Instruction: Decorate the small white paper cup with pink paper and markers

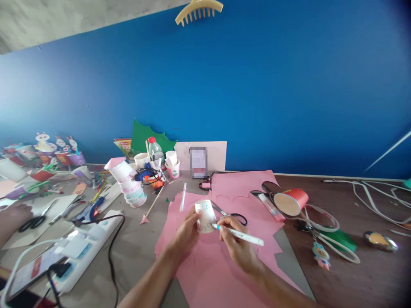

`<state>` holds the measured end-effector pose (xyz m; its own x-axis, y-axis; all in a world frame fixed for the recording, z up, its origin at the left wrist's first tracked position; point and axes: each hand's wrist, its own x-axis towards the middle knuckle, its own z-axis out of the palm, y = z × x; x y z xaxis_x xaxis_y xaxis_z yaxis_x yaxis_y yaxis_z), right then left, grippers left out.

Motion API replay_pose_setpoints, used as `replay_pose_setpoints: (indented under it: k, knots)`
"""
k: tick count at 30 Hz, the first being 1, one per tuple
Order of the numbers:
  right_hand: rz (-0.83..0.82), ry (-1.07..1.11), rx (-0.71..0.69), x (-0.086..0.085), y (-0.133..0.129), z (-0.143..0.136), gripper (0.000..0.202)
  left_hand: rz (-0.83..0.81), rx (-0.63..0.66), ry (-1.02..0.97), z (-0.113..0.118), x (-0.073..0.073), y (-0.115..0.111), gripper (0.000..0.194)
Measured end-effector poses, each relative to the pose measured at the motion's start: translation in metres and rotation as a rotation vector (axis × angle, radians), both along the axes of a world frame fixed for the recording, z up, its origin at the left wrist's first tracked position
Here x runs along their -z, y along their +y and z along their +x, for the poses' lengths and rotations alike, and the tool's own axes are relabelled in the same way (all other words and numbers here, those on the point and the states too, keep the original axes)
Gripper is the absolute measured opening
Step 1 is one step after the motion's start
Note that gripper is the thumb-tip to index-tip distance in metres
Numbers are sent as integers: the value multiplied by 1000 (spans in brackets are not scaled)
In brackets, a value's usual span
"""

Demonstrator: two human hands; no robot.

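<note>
My left hand [188,229] grips a small white paper cup [206,212] by its left side, over pink paper. Bluish marks show near one end of the cup and pinkish ones near the other. In my right hand [236,244] is a white marker pen [247,237], its blue-green tip at the cup's right side. Black-handled scissors [239,219] lie just behind my right hand, partly hidden. Pink paper sheets [205,278] spread beneath both hands. A second white marker [183,196] lies on the paper beyond my left hand.
A stacked-cup tower [133,192] stands left, near a plastic bottle [156,152]. A white power strip [86,252] with cables lies at front left. To the right lie a red paper cup [292,201] and a keychain figure [320,252]. Another person's hand [16,218] rests far left.
</note>
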<state>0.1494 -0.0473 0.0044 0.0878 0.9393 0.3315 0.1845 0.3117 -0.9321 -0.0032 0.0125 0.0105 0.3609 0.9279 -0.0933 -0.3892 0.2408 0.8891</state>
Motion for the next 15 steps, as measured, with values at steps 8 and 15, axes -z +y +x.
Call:
replay_pose_setpoints:
  k: [8, 15]
  knots:
    - [-10, 13, -5, -2, 0, -1, 23, -23, 31, -57, -1, 5, 2, 29]
    - [7, -2, 17, -1, 1, 0, 22, -21, 29, -39, -2, 4, 3, 31]
